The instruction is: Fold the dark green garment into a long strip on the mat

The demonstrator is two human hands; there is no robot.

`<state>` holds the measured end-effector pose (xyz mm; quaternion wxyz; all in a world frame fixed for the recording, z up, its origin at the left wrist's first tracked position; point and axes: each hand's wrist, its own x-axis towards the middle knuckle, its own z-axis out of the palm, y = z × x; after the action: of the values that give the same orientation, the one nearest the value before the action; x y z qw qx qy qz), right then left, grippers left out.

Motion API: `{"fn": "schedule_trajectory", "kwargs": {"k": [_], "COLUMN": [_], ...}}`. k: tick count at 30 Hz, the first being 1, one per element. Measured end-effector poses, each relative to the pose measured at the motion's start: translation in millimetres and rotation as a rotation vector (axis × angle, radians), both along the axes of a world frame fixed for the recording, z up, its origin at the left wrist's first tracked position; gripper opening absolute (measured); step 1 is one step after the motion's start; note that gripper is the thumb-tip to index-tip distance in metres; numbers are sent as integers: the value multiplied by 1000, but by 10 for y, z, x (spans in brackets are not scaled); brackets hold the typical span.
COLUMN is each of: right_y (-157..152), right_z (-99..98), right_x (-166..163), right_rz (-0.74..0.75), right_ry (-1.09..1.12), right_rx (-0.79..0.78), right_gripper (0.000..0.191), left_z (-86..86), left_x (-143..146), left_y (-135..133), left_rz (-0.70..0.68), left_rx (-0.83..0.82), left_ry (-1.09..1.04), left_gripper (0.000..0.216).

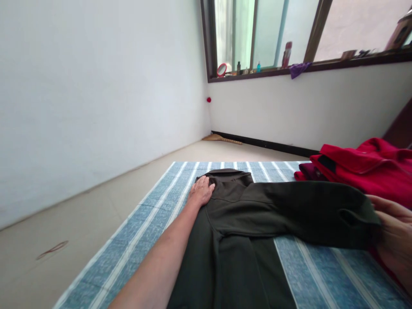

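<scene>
A dark olive hooded garment (257,214) lies spread on a blue and white striped sheet (154,214). My left hand (201,191) rests flat on it near the hood, fingers stretched out. Its one sleeve is folded across to the right, and my right hand (394,231) is at the sleeve's cuff at the frame's right edge, fingers extended and touching the cloth. Whether that hand grips the cuff is hidden by the fabric.
Red clothes (363,165) are piled on the sheet at the right. A bare floor (64,240) runs along the white wall on the left, with a broom (222,138) in the corner. Bottles and a small mirror stand on the window sill (257,73).
</scene>
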<state>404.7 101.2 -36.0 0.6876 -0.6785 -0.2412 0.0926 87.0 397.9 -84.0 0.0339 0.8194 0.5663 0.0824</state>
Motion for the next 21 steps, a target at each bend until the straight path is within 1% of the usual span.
{"fn": "schedule_trajectory", "kwargs": {"k": [3,6,8,11,14,17,21], "right_y": [32,70,108,163,195,208,216], "right_z": [-132,-276,-374,-503,-599,-678,-743], "right_x": [42,6,-66,-219,-347,-373,-319], "right_rz": [-5,48,97,145,111,35,48], "right_ry": [-210,-418,-547,-820,-1074,-1243,-1324], "right_rx": [-189,-408,-470,-579,-726,-761,-721], "right_gripper": [26,30,35,47,59,59,47], "left_z": [8,23,34,51,81,139,218], "left_x": [6,21,33,50,65,79,110], "left_y": [8,19,27,14,-58,-166,-261], "left_rz": [-3,-3,-5,-22,-27,-20,-69], "left_rx": [0,5,14,47,122,217,268], "left_ry": [10,17,21,24,13,-3,8], "left_gripper": [53,51,49,41,35,34,20]}}
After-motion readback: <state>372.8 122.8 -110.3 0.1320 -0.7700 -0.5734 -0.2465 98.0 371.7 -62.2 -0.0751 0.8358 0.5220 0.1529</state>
